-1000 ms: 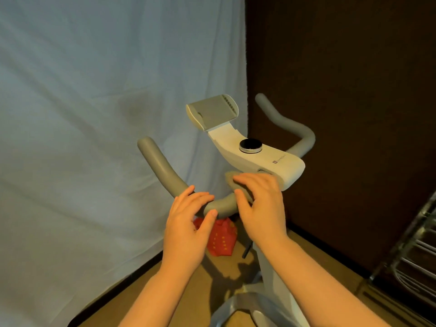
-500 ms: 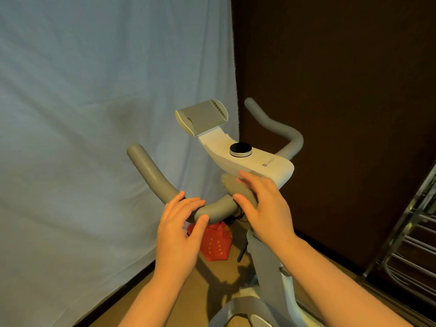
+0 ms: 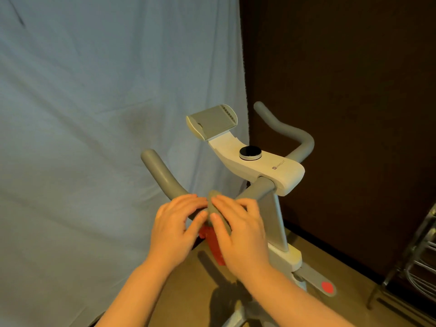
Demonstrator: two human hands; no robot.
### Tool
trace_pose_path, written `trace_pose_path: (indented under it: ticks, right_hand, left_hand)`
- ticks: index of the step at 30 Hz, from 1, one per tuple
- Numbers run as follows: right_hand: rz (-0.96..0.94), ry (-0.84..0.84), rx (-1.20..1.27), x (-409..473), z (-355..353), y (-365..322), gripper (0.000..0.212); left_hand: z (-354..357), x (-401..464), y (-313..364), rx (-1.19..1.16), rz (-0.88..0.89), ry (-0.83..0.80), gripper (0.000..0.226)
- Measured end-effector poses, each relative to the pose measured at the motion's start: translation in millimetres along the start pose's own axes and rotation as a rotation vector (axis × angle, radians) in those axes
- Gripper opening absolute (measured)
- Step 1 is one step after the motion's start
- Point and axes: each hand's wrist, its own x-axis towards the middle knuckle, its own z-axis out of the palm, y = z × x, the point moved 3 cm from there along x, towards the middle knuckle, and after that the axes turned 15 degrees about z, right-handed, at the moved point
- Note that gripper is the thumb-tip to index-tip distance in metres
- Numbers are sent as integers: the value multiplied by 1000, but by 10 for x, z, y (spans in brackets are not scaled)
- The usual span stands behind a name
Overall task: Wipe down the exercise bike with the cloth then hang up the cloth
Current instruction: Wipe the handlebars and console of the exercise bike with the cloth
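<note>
Cloth (image 3: 213,208) (grey) draped over bike handlebar (image 3: 165,178), right hand (image 3: 238,230) pinching it — left hand (image 3: 174,225) gripping bar beside.

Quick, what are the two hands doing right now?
Left hand: grips the handlebar.
Right hand: holds the grey cloth on the handlebar.

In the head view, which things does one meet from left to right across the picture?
Pale blue cloth backdrop → left grey foam handlebar end → grey tablet holder → round black dial → right grey foam handlebar end → metal wire rack.
</note>
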Motion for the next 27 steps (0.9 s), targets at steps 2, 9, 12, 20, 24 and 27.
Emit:
trace_pose_path:
  ticks: [2, 9, 12, 20, 24, 27]
  right_hand:
    - [-118, -43, -103, 109, -59, 108, 37]
    - [-45, 93, -116, -123, 100, 11, 36]
    - [-113, 79, -183, 77, -6, 168, 33]
    - [-141, 4, -245, 169, -88, 105, 27]
    - [284, 102, -26, 467, -138, 335, 28]
    - [148, 110, -92, 307, -50, 258, 27]
  left_hand:
    - [-22, 26, -104, -24, 14, 5, 32]
    - [174, -61, -67, -173, -86, 187, 28]
    - [179, -52, -49, -195, -80, 236, 26]
    - [178, -60, -81, -175, -48, 215, 28]
    - [169, -47, -81, -173, -41, 206, 30]
    - [160, -63, -82, -181, -34, 202, 31]
